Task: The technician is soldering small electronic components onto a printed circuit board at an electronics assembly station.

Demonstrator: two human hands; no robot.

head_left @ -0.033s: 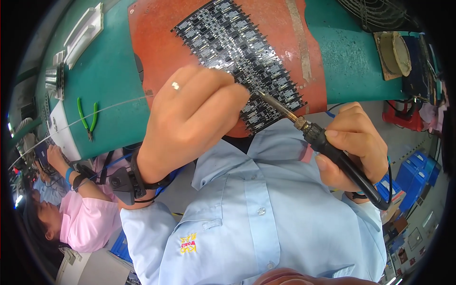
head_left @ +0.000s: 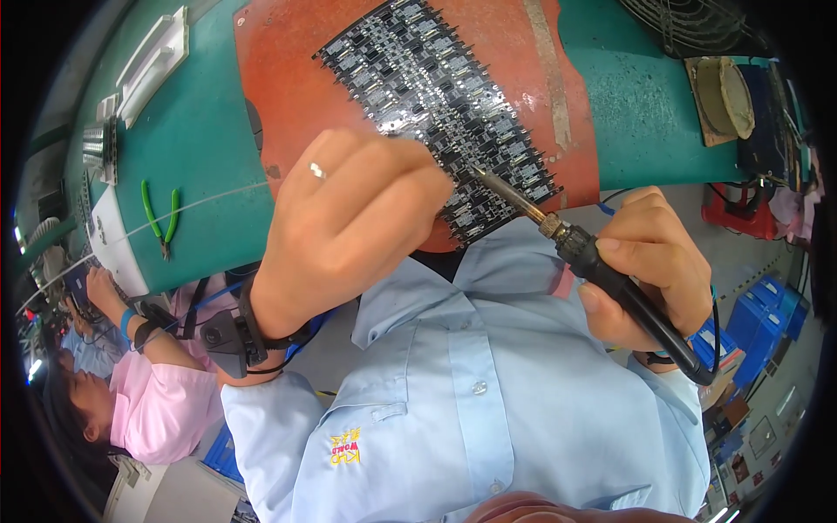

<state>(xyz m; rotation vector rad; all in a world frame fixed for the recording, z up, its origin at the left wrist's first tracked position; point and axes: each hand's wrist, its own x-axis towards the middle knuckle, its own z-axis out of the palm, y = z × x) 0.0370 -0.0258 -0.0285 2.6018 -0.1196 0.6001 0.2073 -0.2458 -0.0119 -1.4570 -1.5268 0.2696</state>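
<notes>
My right hand is closed round the black handle of a soldering iron. Its metal tip points left over a dark panel of circuit boards; contact with the board cannot be made out. My left hand, wearing a ring, is closed with its fingertips hidden, just left of the tip. A thin silvery solder wire runs from behind this hand toward the far left, apparently held in it. The panel lies slantwise on a reddish-brown mat, partly covered by my left hand.
Green-handled cutters lie on the green tabletop at left, near a white fixture. A round wire guard and a tan roll stand at far right. A co-worker in pink sits at left.
My left hand has shifted slightly down and left, drawing back a little from the iron's tip. The iron, my right hand and the panel look unmoved.
</notes>
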